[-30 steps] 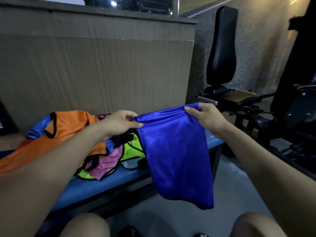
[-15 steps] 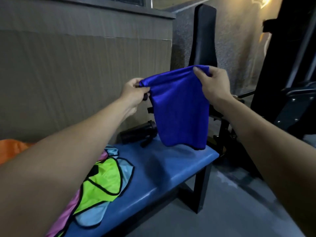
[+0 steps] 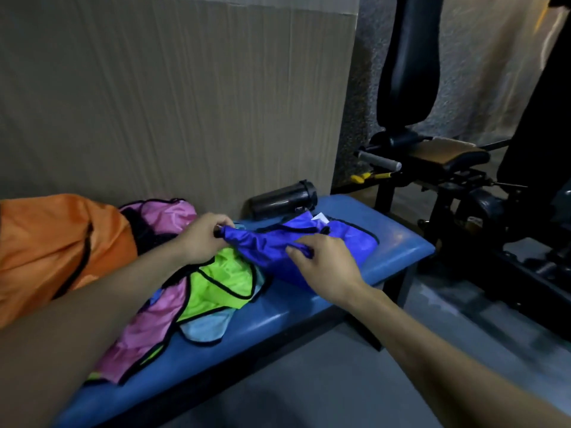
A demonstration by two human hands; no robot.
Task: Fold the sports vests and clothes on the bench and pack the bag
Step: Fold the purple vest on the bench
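A royal blue vest with black trim lies crumpled on the right end of the blue padded bench. My left hand pinches its left end. My right hand grips a bunched fold at its near edge. Left of it is a heap of vests: a lime green one, a pink one, a light blue one and a large orange one. No bag is clearly visible.
A black shaker bottle lies on its side at the bench's back edge by the cardboard-coloured wall panel. A black gym machine with a padded seat stands close on the right. Grey floor lies in front.
The blue vest, held up in the air by both hands before, now lies on the bench's right end. Both hands have come down with it and still grip it.
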